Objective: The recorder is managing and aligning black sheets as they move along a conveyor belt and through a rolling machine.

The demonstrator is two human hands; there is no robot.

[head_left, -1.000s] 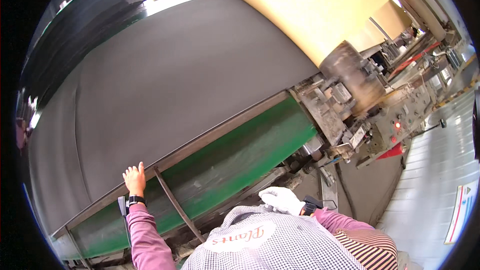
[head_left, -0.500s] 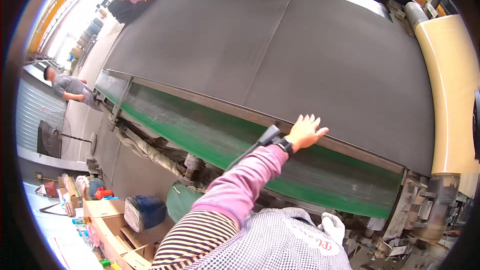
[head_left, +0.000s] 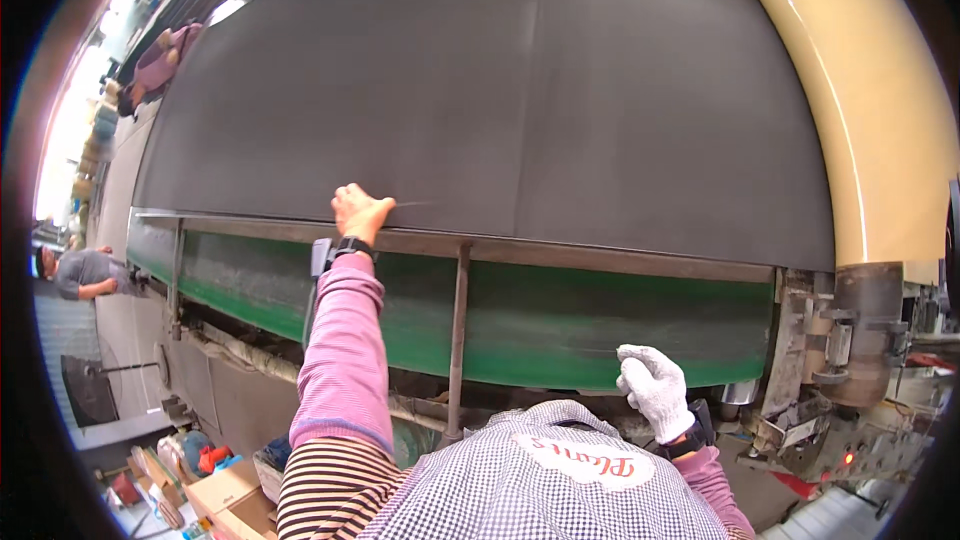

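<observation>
A wide dark grey sheet spreads over the machine bed in front of me. My left hand, bare, rests on the sheet near its front edge, fingers bent and thumb held apart to the right. A faint thin line on the sheet runs off from beside the thumb; I cannot tell whether it is a crease or a thread. My right hand wears a white knitted glove. It hangs before the green belt, away from the sheet, its fingers drawn together with the thumb. Anything between those fingertips is too small to make out.
A metal rail runs under the sheet's near edge, with an upright post before the belt. A large tan roll stands at the right. Cardboard boxes lie lower left. Two people are at the far left, one at the sheet.
My view has turned. My left hand has moved left along the sheet's front edge, and its spread fingers have bent. My gloved right hand has risen in front of the green belt.
</observation>
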